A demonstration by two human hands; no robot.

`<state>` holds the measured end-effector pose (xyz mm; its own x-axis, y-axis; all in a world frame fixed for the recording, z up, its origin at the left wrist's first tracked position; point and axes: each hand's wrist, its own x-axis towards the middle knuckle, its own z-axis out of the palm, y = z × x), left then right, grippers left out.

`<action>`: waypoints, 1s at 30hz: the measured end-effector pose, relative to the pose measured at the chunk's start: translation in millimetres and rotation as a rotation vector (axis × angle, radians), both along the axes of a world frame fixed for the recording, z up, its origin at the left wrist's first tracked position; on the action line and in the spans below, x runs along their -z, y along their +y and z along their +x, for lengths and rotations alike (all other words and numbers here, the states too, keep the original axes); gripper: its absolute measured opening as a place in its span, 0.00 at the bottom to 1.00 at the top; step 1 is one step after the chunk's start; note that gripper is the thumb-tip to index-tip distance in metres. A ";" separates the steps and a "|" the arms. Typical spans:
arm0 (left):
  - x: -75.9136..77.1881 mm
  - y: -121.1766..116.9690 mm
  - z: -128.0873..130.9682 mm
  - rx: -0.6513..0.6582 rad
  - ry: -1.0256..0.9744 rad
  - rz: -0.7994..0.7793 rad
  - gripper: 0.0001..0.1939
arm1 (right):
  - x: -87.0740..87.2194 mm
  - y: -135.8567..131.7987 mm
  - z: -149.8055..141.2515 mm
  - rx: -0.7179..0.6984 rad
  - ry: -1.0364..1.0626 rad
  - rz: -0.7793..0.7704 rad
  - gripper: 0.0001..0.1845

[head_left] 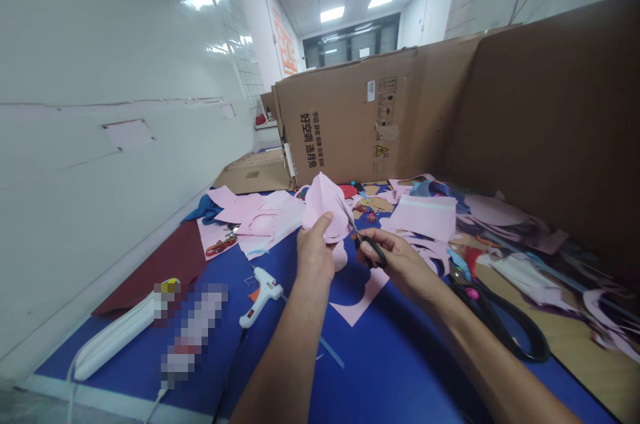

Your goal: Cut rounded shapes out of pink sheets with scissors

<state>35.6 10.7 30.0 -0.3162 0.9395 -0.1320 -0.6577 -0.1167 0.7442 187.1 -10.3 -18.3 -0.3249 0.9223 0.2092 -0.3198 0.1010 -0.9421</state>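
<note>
My left hand [316, 247] pinches a rounded, folded piece of pink felt-like sheet [321, 201] and holds it up over the blue table. A crease runs down the middle of the piece. In my right hand [395, 254] are small scissors [373, 251] with black handles, my fingers in the loops. Their blades lie against the right edge of the pink piece; whether they are cutting into it I cannot tell. Below both hands rests a cut pink offcut [361, 304]. Larger black-handled shears [500, 317] lie to the right of my right forearm.
A white glue gun [261, 294] lies left of my left forearm, its cord running to the front edge. Farther left are a white power strip [123, 331] and a blurred-out object [195, 331]. Pink sheets [425, 216] and scraps cover the back. Cardboard [350, 124] walls the far side.
</note>
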 end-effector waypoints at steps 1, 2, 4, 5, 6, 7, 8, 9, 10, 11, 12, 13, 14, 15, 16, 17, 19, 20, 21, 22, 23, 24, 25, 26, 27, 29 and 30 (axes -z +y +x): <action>0.4 0.2 -0.2 0.002 0.002 0.002 0.24 | 0.3 0.2 0.0 -0.003 0.001 0.000 0.20; 0.6 0.3 -0.5 0.005 0.004 0.006 0.24 | 0.6 0.5 0.1 -0.004 0.002 0.000 0.20; 0.8 0.4 -1.0 0.009 0.004 0.016 0.24 | 1.4 1.0 0.3 -0.004 -0.001 0.002 0.19; 0.7 0.4 -1.3 0.011 0.002 0.020 0.24 | 1.7 1.2 0.4 -0.001 -0.004 0.003 0.19; 0.6 0.3 -1.5 0.012 0.001 0.022 0.25 | 1.9 1.3 0.4 0.001 -0.007 0.003 0.19; 0.5 0.2 -1.8 0.012 0.001 0.025 0.25 | 1.8 1.3 0.5 0.003 -0.008 0.003 0.19; 0.5 0.1 -2.0 0.013 0.002 0.027 0.25 | 1.6 1.1 0.5 0.004 -0.009 0.002 0.20; 0.6 0.1 -2.3 0.015 0.004 0.030 0.24 | 1.2 0.9 0.5 0.004 -0.011 0.000 0.20; 0.7 0.1 -2.5 0.017 0.006 0.033 0.24 | 0.7 0.5 0.4 0.005 -0.013 -0.001 0.20; 0.8 0.1 -2.7 0.019 0.007 0.035 0.24 | 0.1 0.0 0.3 0.006 -0.014 -0.002 0.20; 1.0 0.3 -2.8 0.019 0.006 0.032 0.24 | -0.4 -0.4 0.2 0.006 -0.017 -0.004 0.20; 1.1 0.5 -3.0 0.019 0.005 0.026 0.23 | -0.8 -0.8 0.1 0.007 -0.020 -0.004 0.21; 1.1 0.7 -3.2 0.016 0.005 0.017 0.23 | -1.1 -1.1 0.1 0.008 -0.023 -0.006 0.21; 1.1 1.0 -3.4 0.012 0.004 0.009 0.23 | -1.1 -1.3 0.1 0.009 -0.025 -0.008 0.21; 1.1 1.4 -3.6 0.008 0.005 0.003 0.23 | -1.0 -1.2 0.1 0.011 -0.026 -0.010 0.22; 1.1 1.7 -3.7 0.005 0.006 0.000 0.23 | -0.6 -1.0 0.1 0.011 -0.028 -0.011 0.22; 1.1 2.1 -4.0 -0.004 0.009 0.003 0.23 | 0.2 -0.4 0.2 0.009 -0.031 -0.008 0.22; 1.1 2.2 -4.1 -0.007 0.009 0.005 0.23 | 0.6 -0.1 0.2 0.007 -0.031 -0.007 0.22; 1.1 2.1 -4.1 -0.009 0.009 0.008 0.23 | 0.8 0.1 0.2 0.006 -0.032 -0.007 0.22; 1.1 2.0 -4.2 -0.011 0.008 0.010 0.23 | 0.8 0.1 0.1 0.006 -0.033 -0.011 0.22; 1.1 1.8 -4.2 -0.010 0.007 0.011 0.23 | 0.6 0.0 -0.1 0.003 -0.033 -0.016 0.23; 1.1 1.6 -4.3 -0.007 0.009 0.012 0.23 | 0.2 -0.4 -0.3 0.000 -0.032 -0.019 0.23; 1.1 1.4 -4.4 -0.005 0.014 0.012 0.24 | -0.3 -0.8 -0.5 -0.006 -0.032 -0.020 0.23; 1.3 1.2 -4.5 -0.003 0.023 0.011 0.24 | -0.8 -1.3 -0.7 -0.013 -0.032 -0.019 0.23; 1.5 1.0 -4.5 -0.001 0.034 0.011 0.25 | -1.3 -1.7 -0.8 -0.017 -0.031 -0.013 0.22; 2.2 0.4 -4.3 0.004 0.053 0.016 0.25 | -2.3 -2.4 -1.0 -0.019 -0.031 0.004 0.22; 2.5 0.0 -4.0 0.007 0.058 0.019 0.25 | -2.7 -2.6 -1.0 -0.016 -0.033 0.012 0.22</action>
<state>31.5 10.7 27.5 -0.3160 0.9439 -0.0954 -0.6140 -0.1268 0.7790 186.1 -13.0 -15.7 -0.3461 0.9146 0.2093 -0.2906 0.1076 -0.9508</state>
